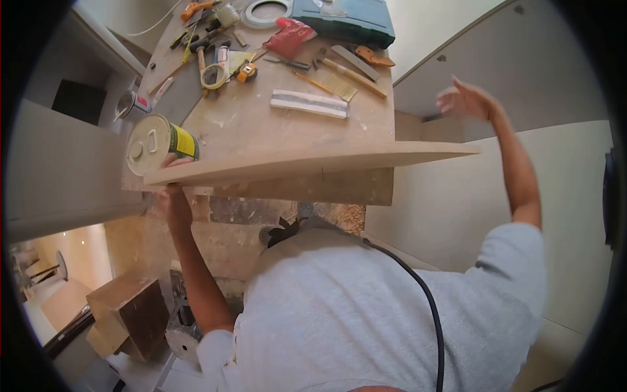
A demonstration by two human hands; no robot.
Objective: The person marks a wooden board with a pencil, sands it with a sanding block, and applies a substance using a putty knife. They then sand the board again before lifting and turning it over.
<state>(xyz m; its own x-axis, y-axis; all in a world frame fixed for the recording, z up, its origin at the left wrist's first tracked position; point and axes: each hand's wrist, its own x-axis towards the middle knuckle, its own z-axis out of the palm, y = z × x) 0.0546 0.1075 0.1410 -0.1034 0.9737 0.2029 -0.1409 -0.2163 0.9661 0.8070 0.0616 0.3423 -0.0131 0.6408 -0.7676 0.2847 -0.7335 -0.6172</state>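
Board [313, 163] is the main thing here: one long, thin piece of wood. It lies flat across the front edge of the table [261, 130], and its right tip sticks out past the table into the air.

The left hand [173, 201] is at the left end of the board. Its fingers are curled on that end from below, so it has hold of the wood. The right hand [467, 101] is up in the air, well apart from the board's right tip. Its fingers are spread wide and it holds nothing.

I think the board is stiff and hard, not bendy. It looks light for its length, but so long a piece may tip or swing if held at one end only. One hand near each end, or two hands near the middle, looks like the best hold. The edges look dry and not slippery.

Count: one board. Two cans sit at the left of the table, a big can [157, 140] that touches the board and a small can [130, 104] behind it. There is one blue case [346, 19], one tape measure [247, 72] and one black cord [424, 294] over the person's shirt.
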